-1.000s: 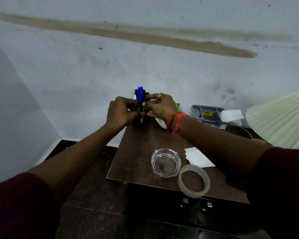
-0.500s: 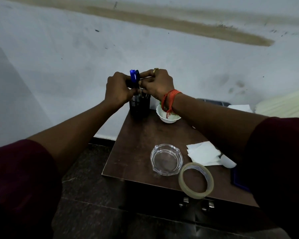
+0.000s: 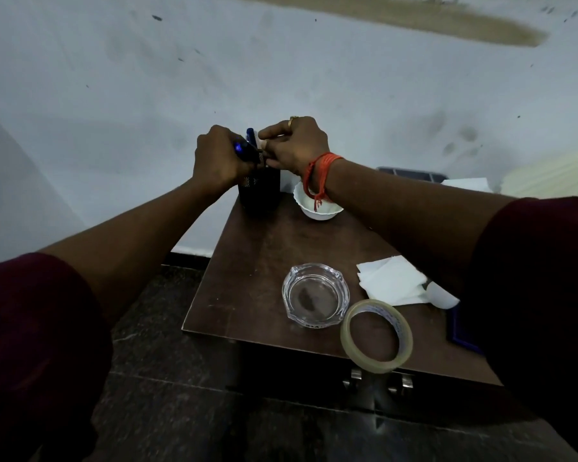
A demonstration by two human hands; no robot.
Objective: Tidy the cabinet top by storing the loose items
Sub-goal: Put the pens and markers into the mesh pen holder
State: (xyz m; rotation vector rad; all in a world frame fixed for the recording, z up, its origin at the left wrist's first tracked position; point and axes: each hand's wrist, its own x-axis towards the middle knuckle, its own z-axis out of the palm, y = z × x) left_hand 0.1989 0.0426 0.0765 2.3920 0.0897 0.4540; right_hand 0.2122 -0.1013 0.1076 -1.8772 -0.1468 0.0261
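Fingers [image 3: 227, 146] of the left hand [image 3: 216, 161] pinch a blue pen [image 3: 244, 151] over the black holder [image 3: 260, 191] at the worktop's [image 3: 247, 278] far corner; right hand [image 3: 294, 145] fingers curl at its rim. Nearer, tape roll [image 3: 376, 335] looks light and rigid, glass ashtray [image 3: 315, 295] heavy and breakable: grip both by their rims.

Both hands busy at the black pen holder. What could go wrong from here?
1. The pen holder stands at the cabinet top's far left corner; a push from the left hand or right hand might tip it off.
2. The tape roll overhangs the front edge; a sleeve could knock it down.
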